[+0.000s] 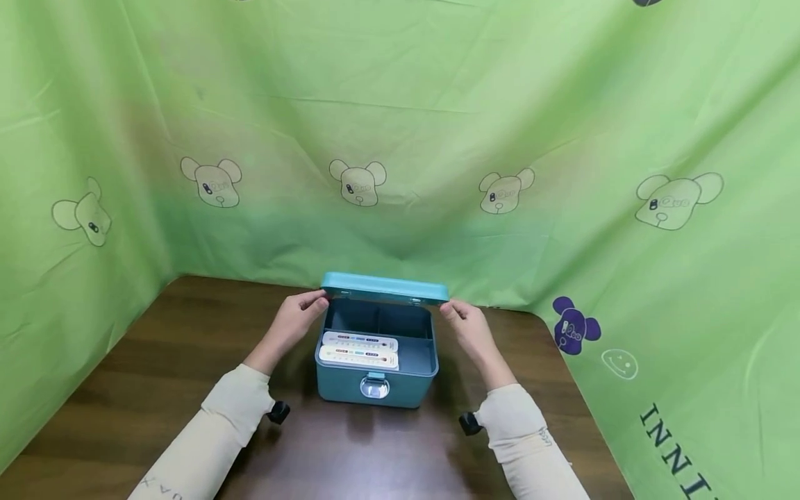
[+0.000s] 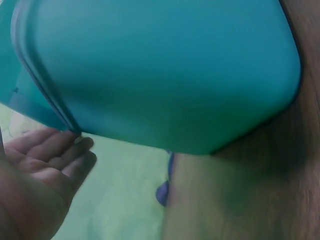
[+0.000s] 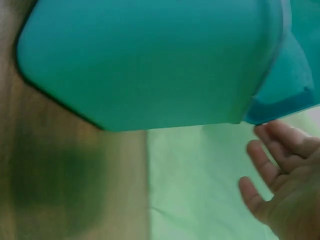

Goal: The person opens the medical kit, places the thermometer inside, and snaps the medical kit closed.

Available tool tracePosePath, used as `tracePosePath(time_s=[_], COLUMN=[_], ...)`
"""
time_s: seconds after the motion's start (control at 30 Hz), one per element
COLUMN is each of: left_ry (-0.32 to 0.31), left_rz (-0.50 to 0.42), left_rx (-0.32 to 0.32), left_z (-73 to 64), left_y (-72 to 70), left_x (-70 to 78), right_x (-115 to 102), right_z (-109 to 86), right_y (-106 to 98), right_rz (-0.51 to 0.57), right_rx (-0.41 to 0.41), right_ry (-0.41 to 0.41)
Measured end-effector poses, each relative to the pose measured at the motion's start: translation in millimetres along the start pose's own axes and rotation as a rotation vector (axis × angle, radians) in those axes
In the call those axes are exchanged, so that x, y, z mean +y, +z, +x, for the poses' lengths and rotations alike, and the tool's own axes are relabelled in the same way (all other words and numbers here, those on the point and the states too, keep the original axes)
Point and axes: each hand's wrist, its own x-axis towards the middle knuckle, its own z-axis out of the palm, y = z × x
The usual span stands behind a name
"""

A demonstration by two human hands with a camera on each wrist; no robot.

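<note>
A teal storage box [image 1: 378, 386] with a front clasp [image 1: 375, 387] sits on the table, its hinged lid [image 1: 384, 285] raised. At the lid's left corner, my left hand [image 1: 296, 318] pinches the edge between thumb and fingers. My right hand [image 1: 470, 329] does the same at the right corner, its other fingers spread in the right wrist view. Both thumbs are hidden in the wrist views. Inside the box, two long white flat packs [image 1: 358, 356] with small coloured print lie side by side in the front left part. Dividers split the inside into compartments.
The brown wooden table [image 1: 206, 333] carries the box near its far edge. Green cloth [image 1: 400, 236] printed with bear heads hangs behind and along both sides. A dark wrist camera [image 1: 278, 412] is strapped at the left sleeve, another [image 1: 470, 423] at the right.
</note>
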Motion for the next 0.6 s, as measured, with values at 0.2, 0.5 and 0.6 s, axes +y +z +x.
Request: tracePosePath(time_s=[0.2, 0.5, 0.6], left_ry=[-0.001, -0.078, -0.089], left_rz=[0.079, 0.066, 0.025], left_rx=[-0.042, -0.087, -0.082], left_z=[-5.0, -12.2, -18.4], left_y=[-3.4, -13.5, -17.5], left_x=[16.4, 33.2, 39.2], right_x=[-16, -30, -35], right_z=[-4.8, -7.3, -10.2], right_y=[-13, -25, -28], right_rz=[0.022, -0.028, -0.059], right_rx=[-0.15, -0.242, -0.243], right_ry=[0.11, 0.127, 0.14])
